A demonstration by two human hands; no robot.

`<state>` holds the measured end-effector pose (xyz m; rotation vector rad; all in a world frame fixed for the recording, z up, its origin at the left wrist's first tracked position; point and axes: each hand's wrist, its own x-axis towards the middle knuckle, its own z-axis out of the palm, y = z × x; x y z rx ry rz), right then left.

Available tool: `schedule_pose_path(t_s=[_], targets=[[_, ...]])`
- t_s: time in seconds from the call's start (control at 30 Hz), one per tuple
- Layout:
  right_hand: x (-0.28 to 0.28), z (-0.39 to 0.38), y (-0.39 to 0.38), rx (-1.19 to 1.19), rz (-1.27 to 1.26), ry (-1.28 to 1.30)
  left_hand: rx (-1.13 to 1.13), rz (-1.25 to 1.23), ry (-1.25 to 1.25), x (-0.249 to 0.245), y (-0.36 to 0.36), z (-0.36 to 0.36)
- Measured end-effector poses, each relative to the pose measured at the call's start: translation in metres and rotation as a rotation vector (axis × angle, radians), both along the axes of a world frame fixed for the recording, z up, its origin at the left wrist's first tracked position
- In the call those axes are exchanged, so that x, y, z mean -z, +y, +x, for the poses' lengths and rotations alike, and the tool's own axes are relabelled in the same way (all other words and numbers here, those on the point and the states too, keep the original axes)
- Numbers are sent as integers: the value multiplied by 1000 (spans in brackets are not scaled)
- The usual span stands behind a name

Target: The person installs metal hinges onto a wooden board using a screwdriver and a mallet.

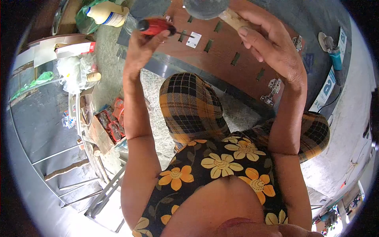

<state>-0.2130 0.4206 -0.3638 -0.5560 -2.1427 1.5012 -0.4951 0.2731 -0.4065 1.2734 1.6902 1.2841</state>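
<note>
My left hand (141, 51) is closed around a screwdriver (156, 27) with a red and black handle; its thin shaft points right. Beyond the tip, a small white plate (193, 40) lies on a reddish-brown panel (221, 43) that has several dark slots. The wooden handle of a mallet (232, 19) is gripped in my right hand (272, 45). Its rounded grey head (206, 7) hangs over the panel, cut off by the top of the view. One metal hinge (271, 91) sits at the panel's near right, another (297, 42) farther up the right side.
A teal angle grinder (334, 58) lies to the right, beside a printed strip (326, 89). At upper left is a cream bottle (106, 14) on green plastic. White plastic bags (73, 73), a box of red items (112, 122) and a metal frame (79, 146) stand on the left.
</note>
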Motion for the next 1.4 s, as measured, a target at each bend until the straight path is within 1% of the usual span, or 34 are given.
schedule_pose_path(t_s=[0.03,0.07,0.2,0.33,0.4,0.5,0.7,0.8,0.9,0.93,0.97,1.0,1.03,1.07,1.1,1.2,1.3,1.4], targets=[[1,-2,1,4,-59,-30,-40,11,52,-2,-3,-6],[3,-4,1,-3,-58,-19,-79,23,104,-3,-5,-12],[5,-16,-6,-5,-45,36,-140,46,95,12,-12,-21],[8,-25,-12,-4,-63,-5,-156,56,162,26,-10,-17],[12,-29,-12,-5,-26,-15,-167,67,172,32,-7,-16],[15,-33,-14,-3,17,9,-170,81,257,37,0,-13],[21,-35,-12,-22,33,-17,-190,-19,295,36,8,-2],[24,-38,-11,-30,49,17,-141,12,274,57,7,-14],[23,-35,-11,-15,111,41,-191,-48,153,58,3,-13],[22,-35,-11,-4,126,41,-180,-7,75,58,2,-13],[21,-34,-11,6,141,41,-198,-2,56,53,1,-10],[21,-35,-11,12,132,36,-193,-43,82,58,-2,-18],[22,-34,-12,16,121,35,-183,-22,60,60,-3,-21],[22,-34,-12,22,109,29,-195,-100,78,51,-5,-20],[22,-34,-11,23,98,28,-166,-122,168,43,-8,-20],[26,-33,-3,56,98,-8,-178,-13,47,31,-12,-14],[43,-33,0,161,93,-32,-207,64,102,16,-8,-2],[75,-37,4,340,96,-113,-185,231,208,31,1,3]])
